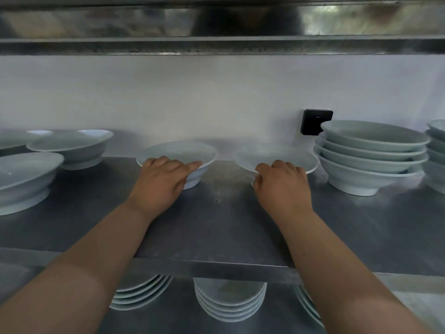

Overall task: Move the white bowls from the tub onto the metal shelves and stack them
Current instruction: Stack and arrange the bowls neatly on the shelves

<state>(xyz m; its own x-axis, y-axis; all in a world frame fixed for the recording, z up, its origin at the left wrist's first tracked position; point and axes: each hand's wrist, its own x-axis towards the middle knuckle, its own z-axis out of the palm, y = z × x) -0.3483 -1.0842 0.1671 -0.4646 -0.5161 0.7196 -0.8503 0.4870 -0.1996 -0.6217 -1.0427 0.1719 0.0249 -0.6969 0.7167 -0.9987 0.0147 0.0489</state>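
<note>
Two white bowls are held at the middle of the metal shelf [216, 227], one in each grip. The left bowl [178, 150] is seen standing on its foot, and its near rim is clasped by the left grip [163, 179], with the fingers hooked over the edge. The right bowl [277, 153] is grasped at its near rim by the right grip [280, 186], fingers curled on top. Its foot is hidden behind the knuckles, so whether it is set down or raised cannot be told. The tub is not in view.

The step in hand is judged to be the stacking of these two. A stack of bowls [375, 153] is stood just beside the right bowl and is probably the nearest home for both. For a clean result, each bowl should be lifted clear of the shelf rather than dragged, held level and brought over the stack from above. It should then be lowered until its foot is seated inside the bowl beneath before the rim is let go. One bowl at a time is advised, since glazed ware held by a rim alone is likely to slip, or to chip if knocked. The upper shelf [216, 44] overhead should be minded as the stack is made taller. The loose bowls [72, 145] at the left need not be touched
</note>
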